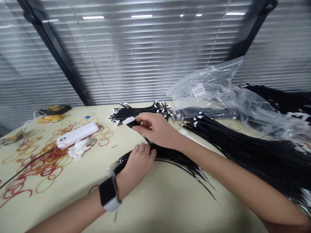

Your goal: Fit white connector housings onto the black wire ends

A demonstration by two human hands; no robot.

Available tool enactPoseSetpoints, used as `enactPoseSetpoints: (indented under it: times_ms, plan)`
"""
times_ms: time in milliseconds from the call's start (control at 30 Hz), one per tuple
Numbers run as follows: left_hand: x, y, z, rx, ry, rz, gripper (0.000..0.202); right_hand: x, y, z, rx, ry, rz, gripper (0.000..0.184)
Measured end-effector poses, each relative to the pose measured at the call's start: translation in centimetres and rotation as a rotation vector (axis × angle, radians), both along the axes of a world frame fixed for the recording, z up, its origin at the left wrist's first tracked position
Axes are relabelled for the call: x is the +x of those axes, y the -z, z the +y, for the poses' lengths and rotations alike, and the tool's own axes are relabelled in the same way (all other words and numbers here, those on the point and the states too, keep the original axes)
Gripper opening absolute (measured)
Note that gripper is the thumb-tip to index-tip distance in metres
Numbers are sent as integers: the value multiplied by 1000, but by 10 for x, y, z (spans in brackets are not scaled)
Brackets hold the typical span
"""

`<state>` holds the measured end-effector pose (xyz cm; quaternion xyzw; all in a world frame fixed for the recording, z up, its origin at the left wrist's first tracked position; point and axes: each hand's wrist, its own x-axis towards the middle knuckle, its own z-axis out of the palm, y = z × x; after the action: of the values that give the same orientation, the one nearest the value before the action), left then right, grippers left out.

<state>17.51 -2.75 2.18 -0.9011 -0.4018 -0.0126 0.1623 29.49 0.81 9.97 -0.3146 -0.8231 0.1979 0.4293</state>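
Observation:
My left hand (139, 161), with a watch on its wrist, is closed around the middle of a bundle of black cables (178, 156) low over the table. The bundle's thin loose ends fan out to both sides. Just above it, my right hand (159, 129) has thumb and fingers pinched on a few black cables tipped with white connectors (128, 120). How far those cables run is hidden behind my hands. Beyond the right fingertips lies a second bundle of black cables (138, 112) with white connectors at its ends.
Many red and yellow rubber bands (45, 161) are scattered at left, around a white oblong device (77, 134) and a crumpled tissue (79, 148). On the right lie a long pile of black cables (243, 145) and clear plastic bags (213, 84). Window blinds (145, 58) stand behind the table.

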Motion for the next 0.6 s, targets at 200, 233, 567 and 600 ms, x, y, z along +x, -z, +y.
enactPoseSetpoints:
  times_ms: [200, 233, 567, 600]
  plan:
    - [-27, -5, 1, 71, -27, 89, 25, 12, 0, 5, 113, 37, 2, 11]
    - [-26, -5, 1, 66, -52, 49, 28, 12, 1, 5, 116, 34, 2, 11]
    - [-9, 12, 24, -300, 150, -319, 52, 27, -30, -7, 203, 124, -54, 11]
    - [-10, 15, 25, -293, 149, -316, 51, 38, -41, -6, 225, 163, -10, 8]
